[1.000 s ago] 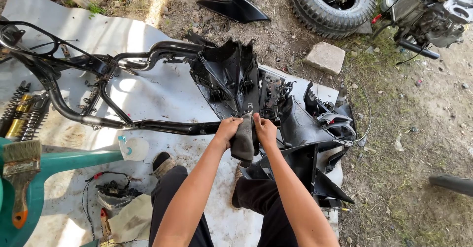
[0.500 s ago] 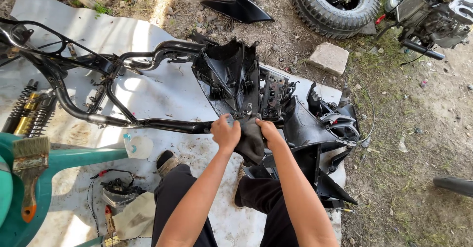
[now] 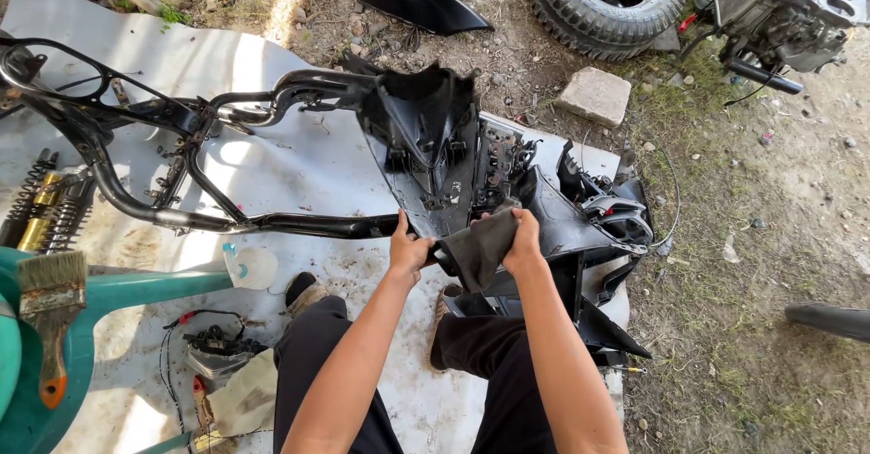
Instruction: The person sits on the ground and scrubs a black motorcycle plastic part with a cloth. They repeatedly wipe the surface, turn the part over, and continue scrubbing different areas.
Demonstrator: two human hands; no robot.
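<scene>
Dark grey cloth (image 3: 478,247) being held between both hands, just below the black plastic scooter fairing (image 3: 426,137) and touching its lower edge. Left hand (image 3: 409,251) gripping the cloth's left end, fingers clenched around it. Right hand (image 3: 525,241) pinching the cloth's upper right corner, fingers closed on it. Fairing sitting on the bare black tube frame (image 3: 154,146), lying across a grey sheet (image 3: 299,164) on dirt ground. Shock absorbers (image 3: 41,200) resting at far left. Worn paintbrush (image 3: 50,313) lying on a green plastic stool (image 3: 109,291). Tyre (image 3: 603,5) and engine block (image 3: 779,10) standing well apart at the top; flat stone (image 3: 594,96) lying near the tyre.
</scene>
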